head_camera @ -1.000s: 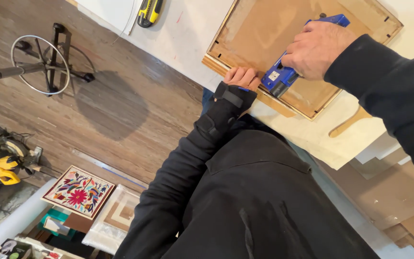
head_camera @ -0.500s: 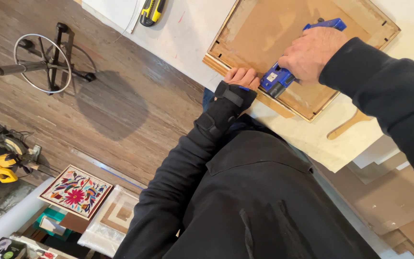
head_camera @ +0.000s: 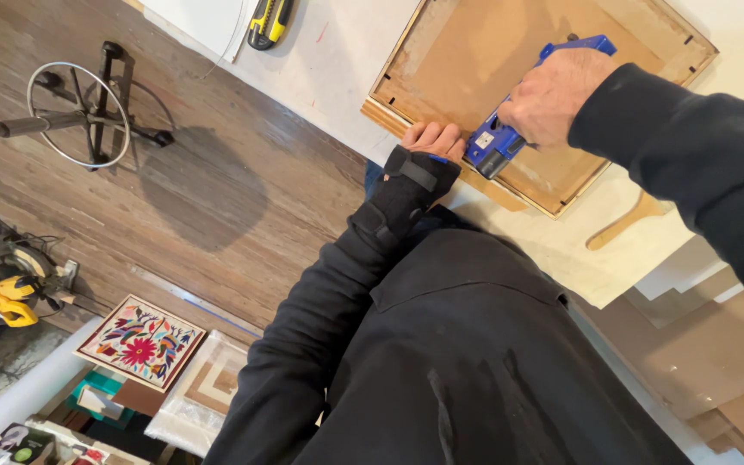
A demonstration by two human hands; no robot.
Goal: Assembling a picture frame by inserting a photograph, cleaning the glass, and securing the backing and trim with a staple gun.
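A wooden picture frame (head_camera: pixel 406 82) lies face down on a white worktable (head_camera: pixel 337 60), its brown backing board up. My right hand (head_camera: pixel 553 95) grips a blue stapler-type tool (head_camera: pixel 497 146) pressed onto the backing near the frame's near edge. My left hand (head_camera: pixel 428 142), in a black wrist brace, holds that near edge of the frame with curled fingers, right beside the tool's nose.
A yellow-and-black utility knife (head_camera: pixel 269 19) lies on the table. A wooden stick (head_camera: pixel 626 220) rests by the frame. On the wood floor stand a stool base (head_camera: pixel 88 112), a yellow saw (head_camera: pixel 10 297), an embroidered panel (head_camera: pixel 141 343) and cardboard sheets (head_camera: pixel 691 344).
The view has shifted slightly; my right hand and the blue tool have edged a little along the frame's backing. My left hand stays on the frame's edge.
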